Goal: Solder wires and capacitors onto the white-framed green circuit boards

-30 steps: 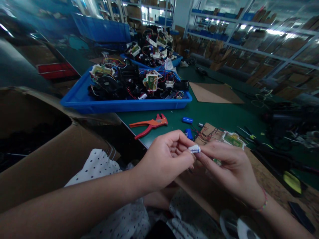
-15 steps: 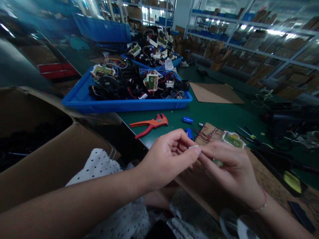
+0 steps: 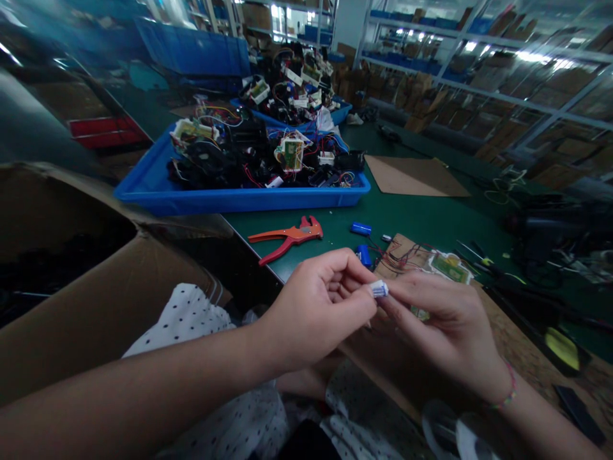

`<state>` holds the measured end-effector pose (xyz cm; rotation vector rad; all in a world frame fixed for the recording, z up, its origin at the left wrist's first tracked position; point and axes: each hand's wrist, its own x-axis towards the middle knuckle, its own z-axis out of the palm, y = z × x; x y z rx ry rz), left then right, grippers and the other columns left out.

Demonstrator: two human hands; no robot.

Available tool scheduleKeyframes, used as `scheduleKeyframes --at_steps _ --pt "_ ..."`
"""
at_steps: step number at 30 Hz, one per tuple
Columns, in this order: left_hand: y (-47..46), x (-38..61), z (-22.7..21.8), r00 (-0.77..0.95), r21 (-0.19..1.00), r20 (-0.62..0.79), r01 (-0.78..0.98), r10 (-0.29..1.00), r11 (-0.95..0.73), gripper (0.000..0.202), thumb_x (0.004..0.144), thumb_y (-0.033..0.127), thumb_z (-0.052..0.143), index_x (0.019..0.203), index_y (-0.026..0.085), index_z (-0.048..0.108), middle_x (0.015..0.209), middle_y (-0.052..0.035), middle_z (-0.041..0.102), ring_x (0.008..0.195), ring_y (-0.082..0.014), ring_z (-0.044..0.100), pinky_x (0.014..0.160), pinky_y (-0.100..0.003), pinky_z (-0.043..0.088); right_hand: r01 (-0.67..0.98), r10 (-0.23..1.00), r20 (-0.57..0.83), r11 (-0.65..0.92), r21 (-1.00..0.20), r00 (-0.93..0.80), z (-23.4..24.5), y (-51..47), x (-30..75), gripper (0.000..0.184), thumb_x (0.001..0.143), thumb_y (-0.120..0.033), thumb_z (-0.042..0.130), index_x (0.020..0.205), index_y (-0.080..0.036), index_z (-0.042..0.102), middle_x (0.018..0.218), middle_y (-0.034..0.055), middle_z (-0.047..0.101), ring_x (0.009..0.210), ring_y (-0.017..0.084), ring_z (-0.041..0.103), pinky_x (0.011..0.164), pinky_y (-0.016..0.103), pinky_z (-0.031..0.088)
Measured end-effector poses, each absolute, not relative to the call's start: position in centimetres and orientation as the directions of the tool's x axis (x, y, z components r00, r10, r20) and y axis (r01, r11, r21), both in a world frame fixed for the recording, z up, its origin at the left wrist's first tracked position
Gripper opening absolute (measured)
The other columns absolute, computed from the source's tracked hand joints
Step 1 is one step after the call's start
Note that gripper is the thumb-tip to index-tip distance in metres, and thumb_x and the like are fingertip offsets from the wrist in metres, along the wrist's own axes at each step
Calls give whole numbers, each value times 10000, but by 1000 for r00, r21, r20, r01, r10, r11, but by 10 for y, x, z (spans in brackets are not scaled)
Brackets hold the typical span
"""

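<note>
Between my fingertips is a small white piece with blue marks point(image 3: 379, 289); its kind cannot be made out. My left hand point(image 3: 323, 310) pinches its left end between thumb and forefinger, the other fingers curled. At its right end, the thumb and forefinger of my right hand point(image 3: 443, 322) close on it. Just beyond the hands lie two blue cylinders point(image 3: 361, 229) with thin dark and red wires. A green circuit board in a white frame point(image 3: 450, 267) rests on a brown board point(image 3: 507, 326) to the right. Orange-red wire strippers point(image 3: 290, 239) lie on the green table, left of the cylinders.
A blue tray point(image 3: 239, 200) heaped with black parts, boards and wires stands ahead, with another full tray point(image 3: 342, 115) behind it. An open cardboard box point(image 3: 143, 281) is at my left. A flat cardboard sheet point(image 3: 416, 177) and dark tools point(image 3: 483, 255) lie on the right side.
The white piece shows more now, its blue-marked side turned into view, where only a thin white edge showed before. My left thumb has drawn back slightly to the left.
</note>
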<state>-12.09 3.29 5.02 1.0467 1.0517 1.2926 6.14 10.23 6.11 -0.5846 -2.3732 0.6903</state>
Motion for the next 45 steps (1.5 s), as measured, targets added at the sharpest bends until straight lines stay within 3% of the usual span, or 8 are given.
scheduleKeyframes --at_steps 10,15,30,33,38,45 --pt "33 -124 52 56 958 -35 -281 998 49 85 939 191 573 914 138 635 713 2 667 627 -75 637 611 -158 541 210 483 492 834 -510 -724 60 105 63 232 891 -91 619 1033 -207 761 776 10 695 670 80 616 617 207 474" --pt "35 -120 54 21 970 -5 -241 1000 10 163 892 258 682 816 153 583 680 27 612 603 -73 596 589 -168 505 222 431 544 886 -408 -720 58 106 64 248 876 -65 611 1036 -197 746 811 29 701 697 96 625 631 221 486" --pt "32 -122 47 49 959 7 -283 999 8 62 881 107 598 862 163 616 715 17 646 625 -83 634 628 -186 545 200 370 570 919 -339 -734 54 109 67 334 844 -28 606 1106 -208 711 839 45 689 715 126 612 645 272 478" --pt "32 -123 50 77 954 -1 -298 997 24 71 934 171 566 898 153 624 727 3 657 640 -85 636 630 -182 542 191 349 581 929 -316 -735 54 110 69 375 835 -16 604 1142 -209 700 851 46 692 717 130 611 644 277 477" --pt "32 -124 54 97 960 6 -280 995 22 214 943 309 623 808 152 570 691 17 616 620 -76 597 611 -175 507 129 254 629 963 -237 -735 53 112 69 456 819 11 584 1217 -193 673 835 44 685 689 128 594 618 274 467" --pt "32 -123 56 84 979 -42 -195 996 58 95 885 199 647 836 162 574 701 20 599 598 -88 580 555 -191 449 68 175 661 981 -184 -729 47 116 70 493 809 -10 618 1259 -209 663 880 59 731 733 144 654 656 277 520"
